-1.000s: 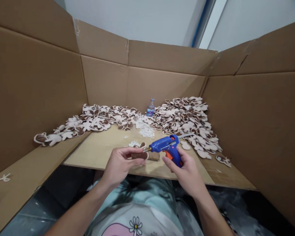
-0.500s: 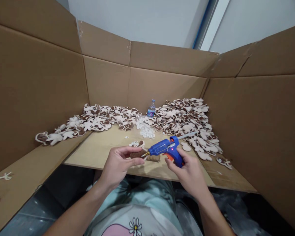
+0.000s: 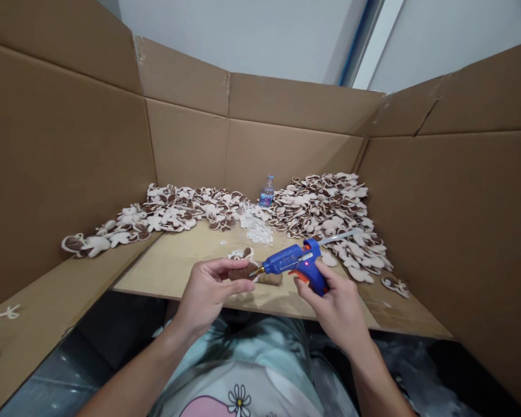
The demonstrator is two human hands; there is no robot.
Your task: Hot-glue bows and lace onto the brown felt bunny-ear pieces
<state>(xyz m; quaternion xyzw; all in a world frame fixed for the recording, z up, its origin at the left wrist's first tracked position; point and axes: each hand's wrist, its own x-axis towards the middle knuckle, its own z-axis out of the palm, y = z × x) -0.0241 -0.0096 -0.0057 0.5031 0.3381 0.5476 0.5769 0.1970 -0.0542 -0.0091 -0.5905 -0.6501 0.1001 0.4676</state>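
My left hand (image 3: 211,288) pinches a small brown fabric piece with cream edging (image 3: 241,271), shaped like an animal head with ears. My right hand (image 3: 336,298) is wrapped round the handle of a blue hot glue gun (image 3: 286,259), its fingers near the orange trigger. The brass nozzle touches or nearly touches the brown piece. A clear glue stick (image 3: 341,236) juts from the gun's back, and a small red light glows on its side. Under the nozzle area lies a brown block (image 3: 270,279) on the board.
Large heaps of brown-and-cream fabric pieces (image 3: 330,202) line the back right, with another heap (image 3: 178,208) at the left. Between them are small white pieces (image 3: 259,229) and a water bottle (image 3: 267,192). Cardboard walls (image 3: 191,139) enclose the wooden board (image 3: 169,263) on three sides.
The glue gun has shifted slightly to the right, and its glue stick points a bit farther right. My left hand holds the brown piece in nearly the same place.
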